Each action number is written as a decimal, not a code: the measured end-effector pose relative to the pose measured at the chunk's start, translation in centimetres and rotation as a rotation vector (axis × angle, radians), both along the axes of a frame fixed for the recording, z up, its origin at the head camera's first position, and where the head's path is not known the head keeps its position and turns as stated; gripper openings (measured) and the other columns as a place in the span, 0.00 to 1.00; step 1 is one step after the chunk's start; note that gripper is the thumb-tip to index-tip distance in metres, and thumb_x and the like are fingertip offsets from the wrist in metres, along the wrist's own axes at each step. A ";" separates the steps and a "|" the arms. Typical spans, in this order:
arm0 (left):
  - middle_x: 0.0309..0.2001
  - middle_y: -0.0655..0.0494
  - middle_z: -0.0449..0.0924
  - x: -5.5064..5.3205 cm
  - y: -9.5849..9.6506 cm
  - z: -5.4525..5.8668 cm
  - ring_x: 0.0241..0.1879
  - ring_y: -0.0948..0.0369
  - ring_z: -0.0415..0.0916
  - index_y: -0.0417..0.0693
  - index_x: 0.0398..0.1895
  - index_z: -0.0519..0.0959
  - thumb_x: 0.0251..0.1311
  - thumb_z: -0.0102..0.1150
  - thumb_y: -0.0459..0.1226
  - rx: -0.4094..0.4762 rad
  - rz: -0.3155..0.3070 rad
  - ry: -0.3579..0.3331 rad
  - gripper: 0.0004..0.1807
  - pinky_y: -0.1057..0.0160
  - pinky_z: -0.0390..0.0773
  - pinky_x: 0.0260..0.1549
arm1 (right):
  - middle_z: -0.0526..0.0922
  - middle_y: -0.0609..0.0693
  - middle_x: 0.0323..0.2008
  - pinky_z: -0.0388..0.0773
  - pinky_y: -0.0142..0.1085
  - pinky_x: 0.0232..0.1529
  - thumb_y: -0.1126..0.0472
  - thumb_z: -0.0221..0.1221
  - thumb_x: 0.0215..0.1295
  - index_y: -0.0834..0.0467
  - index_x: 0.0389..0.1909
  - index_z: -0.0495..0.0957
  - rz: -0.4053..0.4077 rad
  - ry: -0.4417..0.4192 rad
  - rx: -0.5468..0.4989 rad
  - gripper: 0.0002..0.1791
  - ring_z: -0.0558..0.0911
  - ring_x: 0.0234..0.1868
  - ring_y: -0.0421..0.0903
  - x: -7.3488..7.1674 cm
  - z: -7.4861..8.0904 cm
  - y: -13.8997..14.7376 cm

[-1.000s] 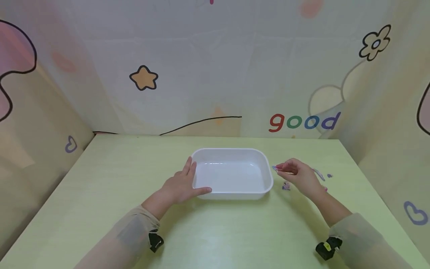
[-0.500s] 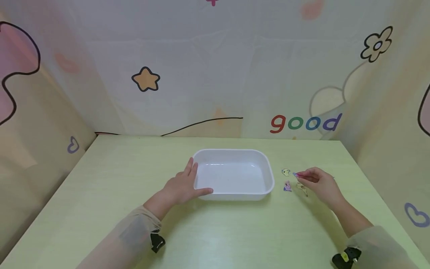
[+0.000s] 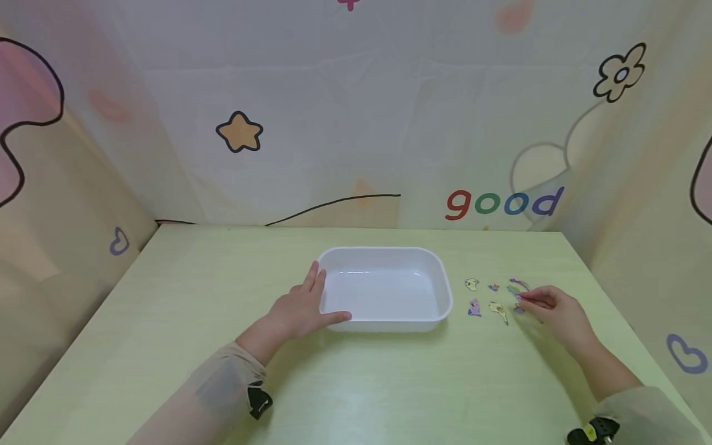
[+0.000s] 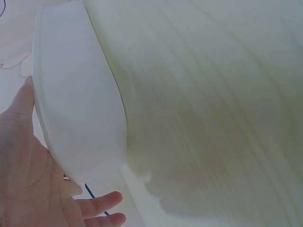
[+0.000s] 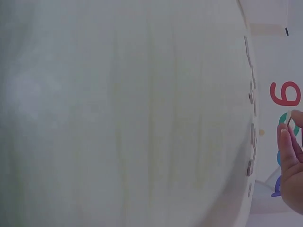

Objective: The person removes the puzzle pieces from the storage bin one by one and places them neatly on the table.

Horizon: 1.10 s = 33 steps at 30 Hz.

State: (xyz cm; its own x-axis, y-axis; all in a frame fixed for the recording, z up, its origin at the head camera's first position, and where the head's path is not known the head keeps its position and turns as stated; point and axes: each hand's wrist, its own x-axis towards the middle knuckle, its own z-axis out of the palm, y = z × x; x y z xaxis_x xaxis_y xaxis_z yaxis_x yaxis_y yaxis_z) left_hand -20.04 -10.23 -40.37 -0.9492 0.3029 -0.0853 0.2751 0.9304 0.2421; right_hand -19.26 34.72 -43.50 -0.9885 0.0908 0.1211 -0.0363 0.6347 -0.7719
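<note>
A white rectangular plastic tray (image 3: 384, 324) stands on the table, and its side wall (image 4: 78, 94) fills the left of the left wrist view. My left hand (image 3: 297, 308) rests against the tray's left end, fingers spread and extended along the rim, thumb lying on the front edge. To the right of the tray, my right hand (image 3: 562, 316) pinches a small thin flat piece (image 3: 516, 295) between thumb and fingertips. Its picture is too small to make out. Around that hand lie small flat cutouts, among them a purple one (image 3: 474, 308) and a yellowish one (image 3: 498, 312).
Further cutouts include a pale yellow one (image 3: 471, 284), a small purple-red one (image 3: 493, 287) and a curved pink strip (image 3: 520, 283). The light green table (image 3: 389, 389) is bordered at the back and sides by printed cloth walls (image 3: 334, 123).
My right hand has moved right, away from the tray, uncovering several cutouts in its former place. The left hand and the tray have stayed put.
</note>
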 end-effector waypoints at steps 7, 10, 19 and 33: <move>0.65 0.51 0.29 -0.2 0.1 -0.3 0.53 0.47 0.60 0.44 0.65 0.40 0.34 0.32 0.75 0.009 -0.005 0.007 0.59 0.55 0.69 0.35 | 0.77 0.60 0.38 0.66 0.24 0.29 0.50 0.56 0.52 0.64 0.38 0.72 -0.038 -0.005 0.185 0.21 0.69 0.28 0.22 0.6 0.4 1.7; 0.65 0.51 0.29 -0.3 0.1 -0.4 0.53 0.48 0.60 0.44 0.65 0.40 0.33 0.31 0.75 0.004 -0.007 0.008 0.59 0.55 0.69 0.35 | 0.77 0.61 0.38 0.65 0.29 0.31 0.50 0.57 0.52 0.64 0.38 0.73 -0.060 -0.019 0.216 0.22 0.72 0.29 0.29 0.7 0.3 2.7; 0.65 0.50 0.30 -0.1 0.0 -0.1 0.53 0.48 0.60 0.43 0.65 0.41 0.34 0.31 0.75 -0.016 -0.007 0.009 0.59 0.54 0.69 0.37 | 0.77 0.61 0.32 0.64 0.36 0.28 0.47 0.55 0.53 0.66 0.36 0.73 -0.087 -0.063 0.285 0.24 0.73 0.34 0.54 1.1 -0.1 4.3; 0.65 0.50 0.30 -0.7 0.1 -0.2 0.55 0.48 0.57 0.48 0.65 0.41 0.35 0.35 0.74 0.036 -0.028 0.008 0.57 0.52 0.65 0.42 | 0.77 0.58 0.28 0.66 0.36 0.26 0.57 0.59 0.51 0.67 0.31 0.71 -0.042 -0.068 0.382 0.16 0.74 0.30 0.53 0.9 -0.2 5.2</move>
State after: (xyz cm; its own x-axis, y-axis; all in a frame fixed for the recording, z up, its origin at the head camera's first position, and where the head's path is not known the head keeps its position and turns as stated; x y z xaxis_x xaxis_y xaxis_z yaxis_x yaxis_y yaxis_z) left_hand -20.74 -10.18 -40.58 -0.9411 0.3317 -0.0661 0.3026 0.9131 0.2732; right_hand -18.33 39.96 -43.73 -0.9918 0.0928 0.0881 0.0395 0.8769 -0.4791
